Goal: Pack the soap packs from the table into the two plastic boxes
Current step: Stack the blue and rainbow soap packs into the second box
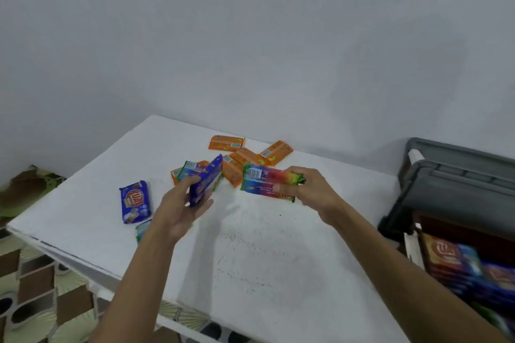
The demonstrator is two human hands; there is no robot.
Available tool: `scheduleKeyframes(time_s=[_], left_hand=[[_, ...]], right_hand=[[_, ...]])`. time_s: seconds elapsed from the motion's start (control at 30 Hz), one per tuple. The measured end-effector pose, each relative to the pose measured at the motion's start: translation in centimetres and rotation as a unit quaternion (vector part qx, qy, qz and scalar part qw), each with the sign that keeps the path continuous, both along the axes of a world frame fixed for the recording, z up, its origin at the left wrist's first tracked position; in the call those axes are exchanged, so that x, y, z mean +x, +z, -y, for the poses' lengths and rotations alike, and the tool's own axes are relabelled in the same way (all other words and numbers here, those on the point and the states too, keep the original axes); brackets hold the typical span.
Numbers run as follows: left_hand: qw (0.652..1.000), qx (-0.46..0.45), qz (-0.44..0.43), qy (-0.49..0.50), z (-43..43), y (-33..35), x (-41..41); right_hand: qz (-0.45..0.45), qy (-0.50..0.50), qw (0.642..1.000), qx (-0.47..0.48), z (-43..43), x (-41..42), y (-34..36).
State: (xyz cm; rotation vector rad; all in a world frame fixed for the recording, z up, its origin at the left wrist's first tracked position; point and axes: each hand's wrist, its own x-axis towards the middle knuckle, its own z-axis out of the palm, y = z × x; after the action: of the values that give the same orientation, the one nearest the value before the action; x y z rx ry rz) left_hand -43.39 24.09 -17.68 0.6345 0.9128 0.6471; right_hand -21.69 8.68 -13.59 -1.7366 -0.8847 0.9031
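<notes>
Packing looks partly done, to my eye; the nearer plastic box (459, 184) at the right edge of the frame already holds several packs, though they are blurred; a second box (446, 149) sits just behind it, its contents hidden. The left hand (184, 209), mid-frame, has fingers and thumb curled round a blue pack (206, 179) held on edge above the bench (264, 259); the right hand (315, 189) grips a rainbow pack (266, 182) by its right end. Still on the bench: another blue pack (135, 202) lying flat at centre left; a cluster of orange packs (226, 143) toward the far edge; a second rainbow pack (189, 171) behind the left hand; a pale pack (142, 230) half hidden by the left forearm. A good share is left to box.
</notes>
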Motion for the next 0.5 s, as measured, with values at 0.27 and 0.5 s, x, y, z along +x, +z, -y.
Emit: scheduleKeyframes(time_s=[0.27,0.5], left_hand=[[0.987,0.040,0.142,-0.063,8.0,1.9,8.1],[0.984,0.108,0.118,-0.080,15.6,2.0,14.1]], right_hand=[[-0.029,-0.058,0.991,0.113,9.2,4.6,0.6],[-0.031,-0.108,0.982,0.149,16.9,8.3,1.7]])
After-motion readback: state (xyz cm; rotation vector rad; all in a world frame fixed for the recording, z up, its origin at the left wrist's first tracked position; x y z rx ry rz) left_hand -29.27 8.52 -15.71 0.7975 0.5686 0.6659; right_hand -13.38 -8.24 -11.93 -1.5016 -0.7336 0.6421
